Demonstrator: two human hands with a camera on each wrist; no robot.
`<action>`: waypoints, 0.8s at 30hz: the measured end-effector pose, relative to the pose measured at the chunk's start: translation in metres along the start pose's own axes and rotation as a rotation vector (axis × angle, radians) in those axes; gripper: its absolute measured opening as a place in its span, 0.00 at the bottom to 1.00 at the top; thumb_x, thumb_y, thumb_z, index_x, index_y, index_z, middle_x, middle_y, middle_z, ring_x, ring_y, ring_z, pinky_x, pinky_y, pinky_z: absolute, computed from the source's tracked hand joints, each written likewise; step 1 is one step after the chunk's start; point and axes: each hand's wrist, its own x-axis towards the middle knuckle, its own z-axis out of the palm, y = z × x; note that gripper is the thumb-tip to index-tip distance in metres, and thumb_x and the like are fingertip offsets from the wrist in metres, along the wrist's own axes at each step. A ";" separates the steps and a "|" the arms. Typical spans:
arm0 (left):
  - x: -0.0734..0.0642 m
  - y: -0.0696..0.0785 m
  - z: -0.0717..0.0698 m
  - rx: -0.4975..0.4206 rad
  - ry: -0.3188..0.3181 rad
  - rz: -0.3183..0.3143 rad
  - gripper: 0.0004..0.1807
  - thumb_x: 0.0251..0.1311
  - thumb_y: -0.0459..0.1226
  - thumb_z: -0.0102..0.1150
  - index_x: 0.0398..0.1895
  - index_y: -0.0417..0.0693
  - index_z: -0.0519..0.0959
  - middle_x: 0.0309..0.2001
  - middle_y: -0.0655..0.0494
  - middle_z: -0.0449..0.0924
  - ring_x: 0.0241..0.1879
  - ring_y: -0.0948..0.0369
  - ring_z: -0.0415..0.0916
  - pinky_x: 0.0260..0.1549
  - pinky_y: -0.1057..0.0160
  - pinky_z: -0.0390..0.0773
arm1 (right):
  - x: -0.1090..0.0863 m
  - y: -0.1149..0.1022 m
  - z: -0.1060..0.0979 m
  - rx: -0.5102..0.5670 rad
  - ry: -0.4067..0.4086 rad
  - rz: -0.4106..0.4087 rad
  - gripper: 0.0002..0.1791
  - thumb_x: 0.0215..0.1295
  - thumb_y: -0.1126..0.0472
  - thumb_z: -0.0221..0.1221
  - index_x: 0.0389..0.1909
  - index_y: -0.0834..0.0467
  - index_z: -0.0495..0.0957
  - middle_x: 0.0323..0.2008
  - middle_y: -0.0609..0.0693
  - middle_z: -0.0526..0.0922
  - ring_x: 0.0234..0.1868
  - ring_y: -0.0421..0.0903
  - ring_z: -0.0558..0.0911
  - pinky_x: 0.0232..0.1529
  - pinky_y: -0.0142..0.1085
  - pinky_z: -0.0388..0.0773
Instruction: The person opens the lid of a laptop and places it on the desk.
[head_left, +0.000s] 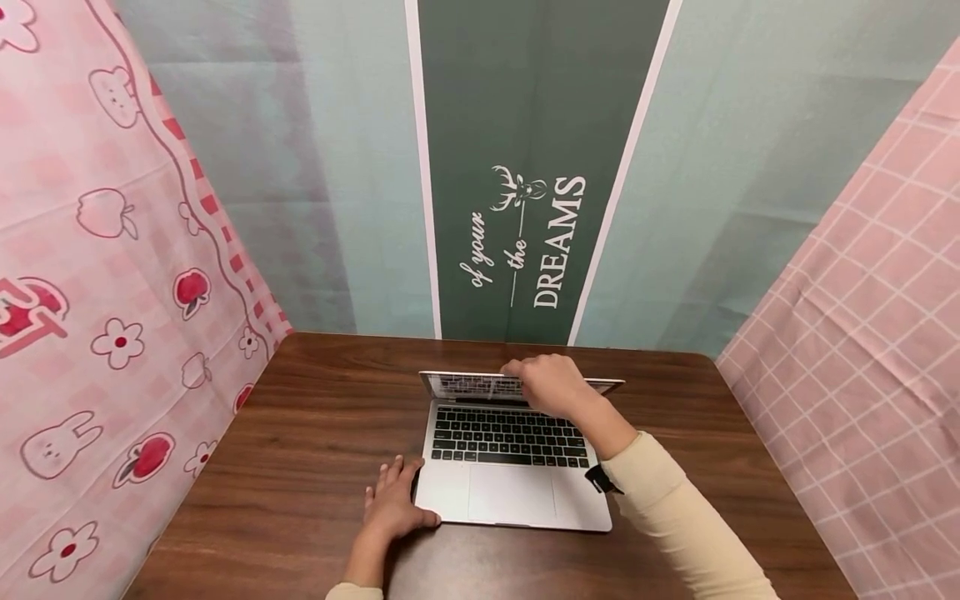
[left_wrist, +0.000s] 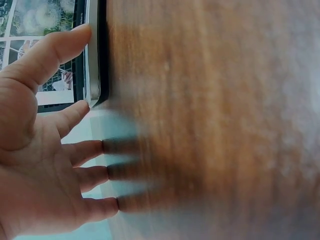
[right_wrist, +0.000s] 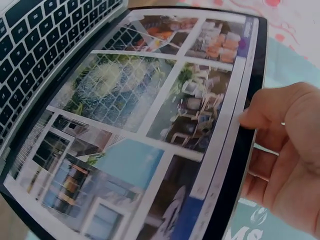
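Observation:
A silver laptop (head_left: 512, 496) with black keys lies on the wooden table, its lid (head_left: 472, 385) raised above the keyboard. At the lid's top edge, my right hand (head_left: 557, 386) grips the rim. The right wrist view shows that hand's thumb (right_wrist: 252, 112) on the front of the lit screen (right_wrist: 120, 90) and its other fingers behind. My left hand (head_left: 393, 504) rests at the laptop's front left corner, fingers spread. In the left wrist view, its thumb (left_wrist: 62, 47) touches the front edge and the index finger reaches the corner; the remaining fingers meet the table.
The brown table (head_left: 300, 467) extends on both sides of the laptop. Behind it hangs a green and pale blue curtain (head_left: 547, 100) with lettering. Pink patterned cloths flank the table, one on the left (head_left: 112, 275) and a checked one on the right (head_left: 862, 317).

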 end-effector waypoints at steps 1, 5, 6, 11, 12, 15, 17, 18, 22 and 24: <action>0.000 0.000 0.000 -0.001 0.001 -0.003 0.51 0.20 0.45 0.77 0.60 0.47 0.70 0.64 0.34 0.58 0.64 0.35 0.48 0.53 0.29 0.47 | 0.001 0.003 0.000 0.045 -0.007 0.009 0.21 0.53 0.73 0.55 0.46 0.52 0.81 0.21 0.46 0.78 0.11 0.39 0.60 0.11 0.31 0.51; 0.000 0.001 -0.001 0.001 -0.002 -0.009 0.51 0.20 0.45 0.77 0.60 0.47 0.70 0.64 0.34 0.58 0.64 0.35 0.48 0.53 0.29 0.47 | 0.005 0.011 -0.001 0.127 0.002 0.029 0.20 0.53 0.74 0.54 0.45 0.55 0.81 0.22 0.47 0.79 0.11 0.38 0.55 0.12 0.31 0.48; 0.001 0.001 0.000 0.001 -0.004 -0.010 0.51 0.20 0.45 0.77 0.60 0.47 0.70 0.64 0.34 0.58 0.64 0.35 0.48 0.53 0.29 0.47 | 0.006 0.012 -0.001 0.127 0.006 0.030 0.20 0.53 0.74 0.53 0.45 0.56 0.81 0.20 0.47 0.77 0.11 0.38 0.53 0.12 0.31 0.48; 0.001 0.002 0.000 -0.003 -0.007 -0.011 0.51 0.20 0.44 0.77 0.60 0.47 0.70 0.64 0.34 0.58 0.64 0.35 0.48 0.53 0.29 0.46 | 0.011 0.017 0.001 0.120 0.006 0.054 0.21 0.55 0.74 0.52 0.47 0.55 0.80 0.16 0.44 0.71 0.11 0.38 0.52 0.13 0.31 0.47; 0.002 0.002 0.001 -0.003 -0.005 -0.010 0.51 0.20 0.44 0.77 0.60 0.47 0.70 0.64 0.34 0.58 0.64 0.35 0.48 0.53 0.29 0.47 | 0.012 0.018 0.001 0.119 0.004 0.060 0.21 0.55 0.74 0.52 0.48 0.55 0.80 0.16 0.44 0.71 0.11 0.38 0.53 0.13 0.31 0.47; 0.001 0.001 0.001 -0.005 -0.003 -0.009 0.51 0.20 0.45 0.77 0.60 0.48 0.70 0.64 0.34 0.58 0.64 0.35 0.48 0.53 0.29 0.47 | 0.015 0.019 0.001 0.112 0.012 0.069 0.20 0.56 0.74 0.52 0.49 0.56 0.79 0.17 0.45 0.73 0.11 0.39 0.55 0.13 0.31 0.48; 0.001 0.001 0.001 -0.006 0.000 -0.006 0.51 0.20 0.45 0.77 0.60 0.48 0.70 0.64 0.34 0.58 0.64 0.35 0.48 0.53 0.29 0.47 | 0.017 0.020 0.001 0.097 0.021 0.071 0.20 0.56 0.74 0.52 0.49 0.56 0.79 0.18 0.46 0.74 0.11 0.39 0.56 0.13 0.31 0.49; 0.001 0.001 0.001 -0.008 0.000 -0.005 0.51 0.20 0.45 0.77 0.60 0.47 0.70 0.64 0.34 0.58 0.64 0.35 0.48 0.53 0.29 0.47 | 0.018 0.020 0.001 0.089 0.024 0.072 0.20 0.56 0.74 0.53 0.49 0.56 0.79 0.19 0.46 0.74 0.11 0.39 0.56 0.13 0.31 0.49; 0.001 0.000 0.001 -0.012 0.000 -0.002 0.52 0.20 0.44 0.77 0.61 0.47 0.69 0.64 0.34 0.58 0.64 0.35 0.48 0.53 0.29 0.46 | 0.021 0.022 0.002 0.076 0.025 0.082 0.20 0.57 0.73 0.53 0.49 0.56 0.79 0.19 0.47 0.74 0.11 0.40 0.57 0.14 0.32 0.49; 0.001 0.000 0.000 -0.010 -0.002 -0.005 0.52 0.20 0.44 0.77 0.61 0.48 0.69 0.64 0.34 0.58 0.64 0.35 0.48 0.53 0.29 0.46 | 0.023 0.022 0.002 0.073 0.023 0.085 0.20 0.58 0.73 0.53 0.50 0.56 0.78 0.19 0.47 0.74 0.11 0.40 0.57 0.13 0.32 0.49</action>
